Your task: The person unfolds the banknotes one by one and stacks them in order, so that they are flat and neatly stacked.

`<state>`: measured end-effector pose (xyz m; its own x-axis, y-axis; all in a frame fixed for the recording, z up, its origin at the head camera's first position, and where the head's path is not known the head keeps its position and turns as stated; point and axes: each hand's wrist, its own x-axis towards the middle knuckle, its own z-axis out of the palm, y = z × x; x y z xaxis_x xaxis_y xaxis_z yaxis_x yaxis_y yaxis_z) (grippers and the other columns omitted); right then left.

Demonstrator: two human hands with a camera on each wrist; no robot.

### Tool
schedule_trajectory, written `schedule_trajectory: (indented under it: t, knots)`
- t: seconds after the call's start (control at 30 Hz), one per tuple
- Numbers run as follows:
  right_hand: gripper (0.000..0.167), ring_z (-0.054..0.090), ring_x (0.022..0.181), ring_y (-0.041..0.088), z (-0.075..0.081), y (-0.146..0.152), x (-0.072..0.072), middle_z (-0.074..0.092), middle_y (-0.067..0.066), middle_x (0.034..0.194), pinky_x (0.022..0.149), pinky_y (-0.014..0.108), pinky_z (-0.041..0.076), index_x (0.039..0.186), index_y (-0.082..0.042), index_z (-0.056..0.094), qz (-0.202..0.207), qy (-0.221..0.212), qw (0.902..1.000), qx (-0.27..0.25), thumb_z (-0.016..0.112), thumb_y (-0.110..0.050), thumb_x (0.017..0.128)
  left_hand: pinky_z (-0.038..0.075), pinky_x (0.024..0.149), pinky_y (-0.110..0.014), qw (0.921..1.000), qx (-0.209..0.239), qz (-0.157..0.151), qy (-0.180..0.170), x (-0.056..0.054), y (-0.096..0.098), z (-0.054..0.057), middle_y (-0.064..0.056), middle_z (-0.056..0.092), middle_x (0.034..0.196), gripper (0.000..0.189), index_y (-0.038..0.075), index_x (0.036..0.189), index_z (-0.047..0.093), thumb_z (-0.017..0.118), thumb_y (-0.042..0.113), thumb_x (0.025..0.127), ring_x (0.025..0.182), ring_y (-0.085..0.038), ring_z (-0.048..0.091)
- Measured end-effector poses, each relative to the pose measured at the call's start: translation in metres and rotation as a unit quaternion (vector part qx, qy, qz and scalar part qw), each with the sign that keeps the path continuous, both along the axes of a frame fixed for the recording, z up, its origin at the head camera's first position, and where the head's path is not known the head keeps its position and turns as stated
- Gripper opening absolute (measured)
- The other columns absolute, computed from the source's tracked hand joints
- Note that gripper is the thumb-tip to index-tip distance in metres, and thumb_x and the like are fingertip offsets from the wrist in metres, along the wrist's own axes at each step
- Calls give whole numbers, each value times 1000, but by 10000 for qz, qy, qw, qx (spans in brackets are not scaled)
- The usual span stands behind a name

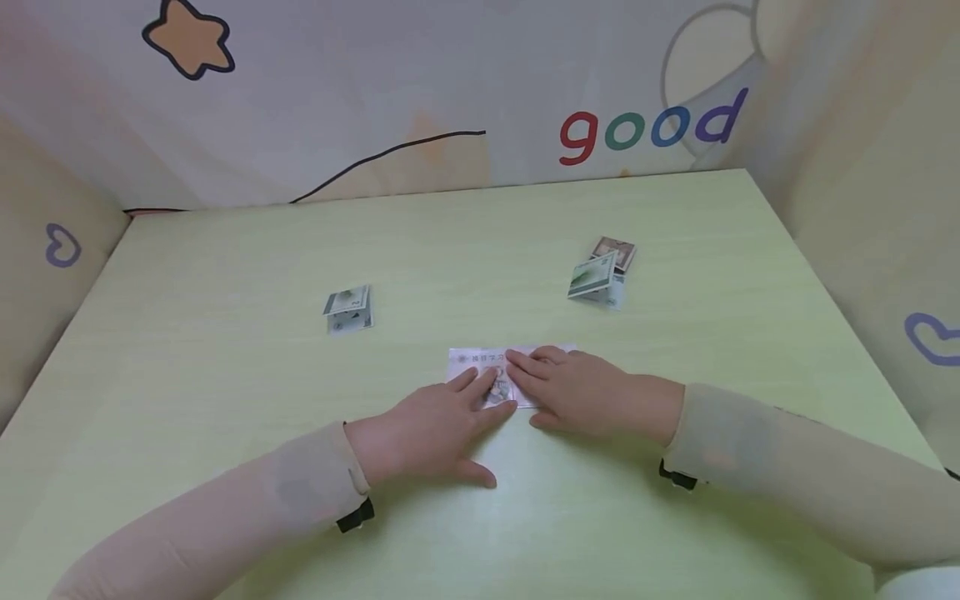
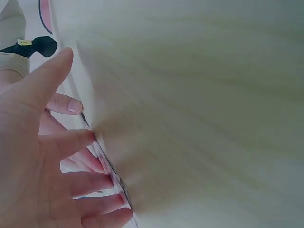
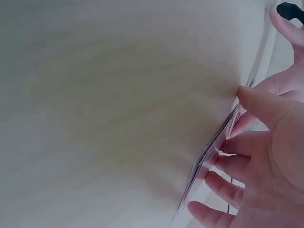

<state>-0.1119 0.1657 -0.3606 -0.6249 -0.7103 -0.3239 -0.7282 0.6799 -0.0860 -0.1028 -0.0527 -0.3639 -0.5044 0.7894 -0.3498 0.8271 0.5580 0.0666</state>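
Observation:
A pale purple banknote [image 1: 463, 358] lies flat on the light green table, its long side running left to right. Fingers of my left hand [image 1: 423, 442] rest on its left half, spread out, with the thumb apart on the tabletop. On the right half, my right hand [image 1: 585, 392] presses with fairly straight fingers and covers much of the note. Seen edge-on in the left wrist view, the banknote [image 2: 114, 173] lies under the fingertips. The right wrist view shows layered edges along the banknote [image 3: 204, 156], beneath the fingers.
Left of centre, a folded green banknote [image 1: 348, 307] stands partly raised on the table [image 1: 225, 375]. Farther back on the right, another folded green banknote [image 1: 592, 277] sits against a brown banknote [image 1: 617, 250]. A printed curtain [image 1: 360, 92] borders the table's back.

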Motion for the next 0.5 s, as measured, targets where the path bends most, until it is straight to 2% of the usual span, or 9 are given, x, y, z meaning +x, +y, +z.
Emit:
schedule_trajectory:
  t: [0.23, 0.5]
  knots:
    - [68, 28, 134, 30, 0, -3, 2, 20, 8, 153, 101, 47, 36, 147, -5, 26, -72, -23, 9997, 253, 50, -41, 94, 41, 97, -43, 9999, -8, -100, 4, 1, -12, -4, -18, 19, 151, 79, 19, 146, 33, 48, 66, 84, 135, -38, 25]
    - [69, 24, 136, 30, 1, -2, 2, 18, 8, 154, 104, 49, 32, 147, -5, 24, -172, -262, 9994, 138, 52, -39, 94, 37, 102, -41, 9998, 188, 17, -67, 1, -30, 3, -11, 27, 150, 73, 15, 142, 40, 51, 60, 87, 134, -33, 30]
